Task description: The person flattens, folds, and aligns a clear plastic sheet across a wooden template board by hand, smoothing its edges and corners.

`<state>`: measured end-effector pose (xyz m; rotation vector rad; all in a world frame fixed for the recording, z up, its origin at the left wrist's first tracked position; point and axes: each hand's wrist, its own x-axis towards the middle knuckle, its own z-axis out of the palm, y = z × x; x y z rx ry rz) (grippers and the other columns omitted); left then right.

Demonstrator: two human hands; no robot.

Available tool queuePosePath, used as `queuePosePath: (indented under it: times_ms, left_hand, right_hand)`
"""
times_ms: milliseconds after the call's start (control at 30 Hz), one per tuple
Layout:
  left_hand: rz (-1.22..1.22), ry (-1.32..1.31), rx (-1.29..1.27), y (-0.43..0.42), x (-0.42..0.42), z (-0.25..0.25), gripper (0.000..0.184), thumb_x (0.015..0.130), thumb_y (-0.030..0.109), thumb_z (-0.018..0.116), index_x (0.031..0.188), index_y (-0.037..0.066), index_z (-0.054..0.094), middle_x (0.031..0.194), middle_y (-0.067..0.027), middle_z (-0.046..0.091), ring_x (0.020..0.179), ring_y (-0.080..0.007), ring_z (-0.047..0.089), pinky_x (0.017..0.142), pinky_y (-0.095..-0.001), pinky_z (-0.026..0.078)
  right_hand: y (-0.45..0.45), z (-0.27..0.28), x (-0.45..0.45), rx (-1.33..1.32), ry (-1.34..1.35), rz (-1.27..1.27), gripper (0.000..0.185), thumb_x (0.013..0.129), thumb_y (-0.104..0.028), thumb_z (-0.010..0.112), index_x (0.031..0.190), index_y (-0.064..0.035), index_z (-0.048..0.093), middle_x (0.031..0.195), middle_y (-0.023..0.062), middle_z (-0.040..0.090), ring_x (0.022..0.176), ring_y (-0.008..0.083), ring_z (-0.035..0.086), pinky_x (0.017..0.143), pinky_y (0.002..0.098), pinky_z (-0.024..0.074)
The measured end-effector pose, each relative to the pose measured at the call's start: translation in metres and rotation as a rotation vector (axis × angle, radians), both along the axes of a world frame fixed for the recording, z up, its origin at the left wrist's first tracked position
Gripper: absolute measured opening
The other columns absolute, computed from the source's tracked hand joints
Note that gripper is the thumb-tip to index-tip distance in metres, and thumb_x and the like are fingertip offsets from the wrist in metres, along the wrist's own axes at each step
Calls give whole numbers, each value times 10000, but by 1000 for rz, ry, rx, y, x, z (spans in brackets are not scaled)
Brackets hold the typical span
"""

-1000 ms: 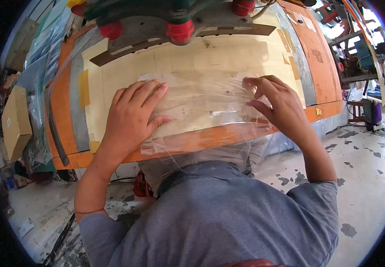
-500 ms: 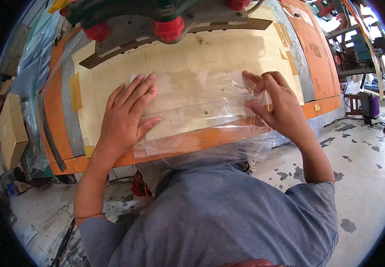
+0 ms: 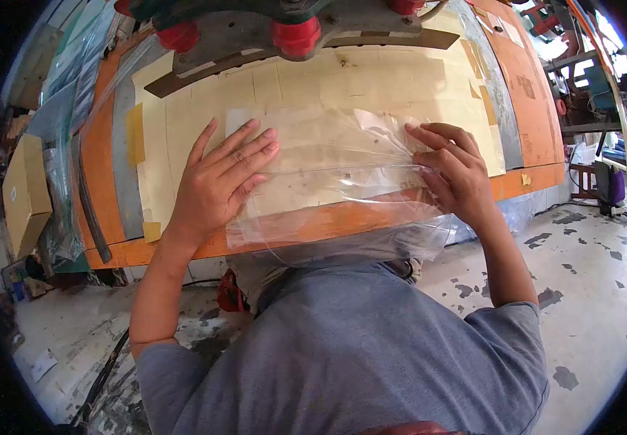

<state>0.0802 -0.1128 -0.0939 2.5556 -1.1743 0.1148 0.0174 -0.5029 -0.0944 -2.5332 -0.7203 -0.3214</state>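
A clear plastic sheet [image 3: 328, 152] lies over the pale yellow board [image 3: 313, 80] and hangs over the orange table's front edge [image 3: 135, 254]. My left hand [image 3: 223, 174] rests flat on the sheet's left part, fingers spread. At the sheet's right side, my right hand [image 3: 452, 163] has its fingers bent and pinched on the plastic, and creases run from the fingertips towards the middle. The thumb tip of my right hand is hard to make out.
Above the board's far side is a machine with red knobs [image 3: 296, 36] and a dark curved bar [image 3: 233, 65]. A cardboard box [image 3: 27, 196] is at the left. A purple-and-grey object [image 3: 609, 183] stands at the right.
My left hand has moved slightly right, its fingers spreading more. My right hand's fingers have drawn closer together on the plastic, and the creases in the sheet have changed. The view has shifted a little.
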Motion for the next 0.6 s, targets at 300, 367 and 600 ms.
queuePosePath:
  times_ms: [300, 367, 600]
  left_hand:
    - [15, -36, -49, 1, -1, 0, 352, 944, 185, 741, 1294, 146, 735, 1357, -6, 726, 1366, -210, 612, 1242, -514, 323]
    - [24, -53, -48, 2, -1, 0, 319, 948, 195, 742, 1260, 128, 745, 1337, -18, 736, 1349, -207, 626, 1232, -508, 336]
    - [41, -17, -105, 3, -2, -2, 284, 959, 201, 739, 1227, 109, 744, 1326, -56, 743, 1356, -249, 626, 1220, -511, 345]
  right_hand:
    - [1, 2, -3, -133, -86, -88, 213, 895, -190, 756, 990, -89, 595, 1323, 65, 724, 1192, 264, 669, 990, 443, 488]
    - [0, 0, -3, -134, -97, -87, 226, 892, -194, 760, 1013, -81, 606, 1312, 75, 724, 1188, 269, 669, 985, 439, 492]
    - [1, 0, -1, -57, -49, -100, 403, 872, -213, 770, 1221, -50, 653, 1222, 117, 701, 1156, 313, 651, 959, 433, 512]
